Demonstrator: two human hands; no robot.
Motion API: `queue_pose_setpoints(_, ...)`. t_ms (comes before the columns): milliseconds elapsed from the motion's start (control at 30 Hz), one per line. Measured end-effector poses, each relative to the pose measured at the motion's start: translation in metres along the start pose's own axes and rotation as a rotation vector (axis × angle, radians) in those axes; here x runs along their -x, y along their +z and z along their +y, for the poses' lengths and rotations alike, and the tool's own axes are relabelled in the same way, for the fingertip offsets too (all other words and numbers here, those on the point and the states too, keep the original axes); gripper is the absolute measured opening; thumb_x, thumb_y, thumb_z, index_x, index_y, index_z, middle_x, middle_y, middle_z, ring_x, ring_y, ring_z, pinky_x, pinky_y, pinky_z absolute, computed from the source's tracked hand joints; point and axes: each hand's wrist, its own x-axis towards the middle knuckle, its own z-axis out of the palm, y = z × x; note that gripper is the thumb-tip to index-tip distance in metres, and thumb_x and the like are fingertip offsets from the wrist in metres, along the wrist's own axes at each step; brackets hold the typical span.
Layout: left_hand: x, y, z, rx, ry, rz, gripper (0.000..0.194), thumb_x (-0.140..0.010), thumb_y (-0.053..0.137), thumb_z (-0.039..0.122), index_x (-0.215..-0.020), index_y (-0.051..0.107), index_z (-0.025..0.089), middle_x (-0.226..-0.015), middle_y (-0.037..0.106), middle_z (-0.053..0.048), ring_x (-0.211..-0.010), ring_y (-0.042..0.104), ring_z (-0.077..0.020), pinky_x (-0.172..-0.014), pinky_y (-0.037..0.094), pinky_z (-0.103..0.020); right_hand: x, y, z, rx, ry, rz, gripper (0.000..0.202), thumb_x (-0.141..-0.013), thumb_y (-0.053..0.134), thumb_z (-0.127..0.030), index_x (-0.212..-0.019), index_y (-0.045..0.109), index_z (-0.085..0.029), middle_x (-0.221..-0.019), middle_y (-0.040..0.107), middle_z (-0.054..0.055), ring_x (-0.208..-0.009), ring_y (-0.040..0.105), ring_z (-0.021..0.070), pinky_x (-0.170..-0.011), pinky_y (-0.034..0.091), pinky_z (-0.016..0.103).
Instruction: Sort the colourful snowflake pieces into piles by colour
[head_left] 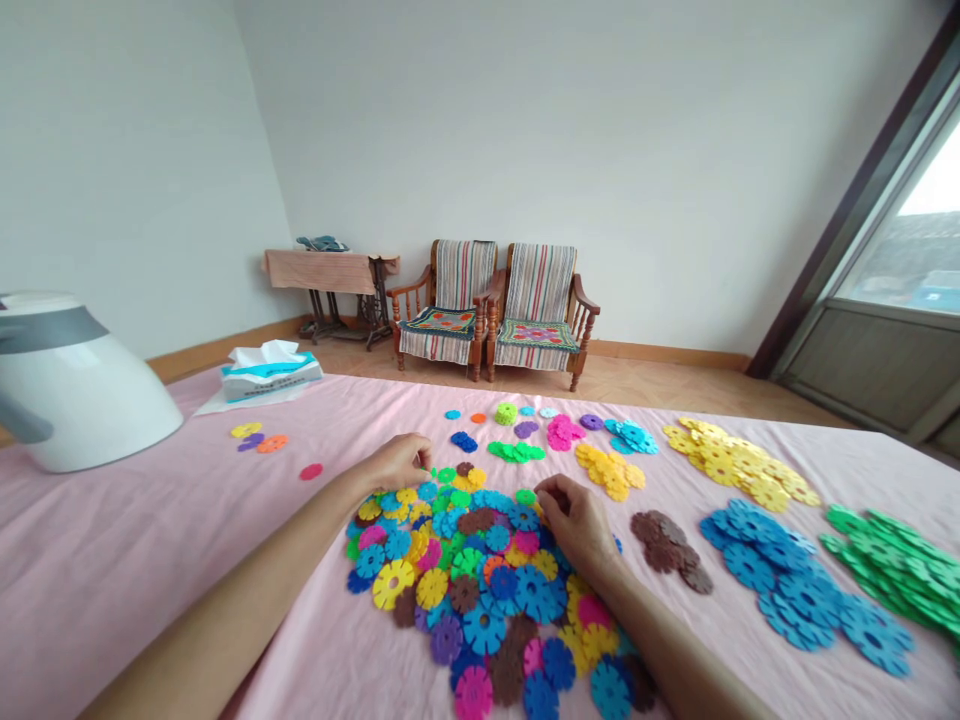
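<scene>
A mixed heap of notched plastic interlocking discs (484, 625) in many colours lies on the pink cloth between my forearms. At its far left edge, my left hand (401, 462) is closed in a pinch, with a sliver of a green disc (433, 473) at the fingertips. My right hand (576, 518) reaches over the heap's far right side, thumb and forefinger pinching a small green disc (525, 497). Just beyond the hands lie a row of green discs (516, 453), a pink pile (564, 432) and an orange-yellow pile (611, 470).
Single-colour piles stand right: brown (667, 548), blue (802, 580), green (896, 565), yellow (739, 462). Leftward are a white kettle (97, 390), a tissue box (271, 378) and several loose discs (271, 443). Two wooden armchairs (536, 300) stand beyond the table.
</scene>
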Motion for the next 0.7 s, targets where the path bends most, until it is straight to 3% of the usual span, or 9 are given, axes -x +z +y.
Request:
queue_pose_setpoints(133, 0.0, 0.001, -0.001, 0.014, -0.027, -0.002, 0.019, -0.056, 0.066, 0.019, -0.074, 0.06, 0.018, -0.066, 0.06, 0.004, -0.062, 0.057, -0.0137, -0.057, 0.041, -0.02, 0.0, 0.0, 0.001, -0.003, -0.006, 0.001, 0.019, -0.078, 0.047, -0.032, -0.076, 0.062, -0.02, -0.059, 0.06, 0.0, -0.055, 0.055, 0.0163, -0.051, 0.039, 0.025)
queue_pose_setpoints(400, 0.0, -0.002, -0.002, 0.054, -0.07, -0.016, 0.022, -0.051, 0.069, 0.021, -0.063, 0.051, 0.019, -0.055, 0.05, 0.008, -0.057, 0.051, -0.0122, -0.05, 0.035, -0.019, -0.002, 0.003, 0.009, 0.01, -0.021, -0.002, 0.018, -0.078, 0.048, -0.032, -0.077, 0.062, -0.02, -0.062, 0.062, 0.001, -0.056, 0.056, 0.0164, -0.052, 0.039, 0.026)
queue_pose_setpoints(500, -0.004, -0.001, 0.005, 0.099, -0.071, -0.06, 0.018, -0.054, 0.066, 0.022, -0.067, 0.055, 0.018, -0.055, 0.052, 0.007, -0.055, 0.052, -0.0123, -0.05, 0.036, -0.02, -0.002, 0.003, 0.008, 0.012, -0.036, 0.008, 0.017, -0.078, 0.048, -0.03, -0.076, 0.062, -0.02, -0.062, 0.062, 0.001, -0.057, 0.056, 0.0165, -0.053, 0.039, 0.026)
queue_pose_setpoints(700, -0.011, 0.007, 0.017, 0.15, -0.056, -0.115, 0.026, -0.056, 0.064, 0.02, -0.082, 0.064, 0.016, -0.056, 0.056, 0.005, -0.054, 0.056, -0.0139, -0.049, 0.037, -0.02, -0.002, 0.002, 0.006, 0.005, -0.037, 0.0, 0.016, -0.078, 0.048, -0.029, -0.076, 0.062, -0.02, -0.06, 0.06, 0.0, -0.055, 0.055, 0.0162, -0.051, 0.038, 0.025)
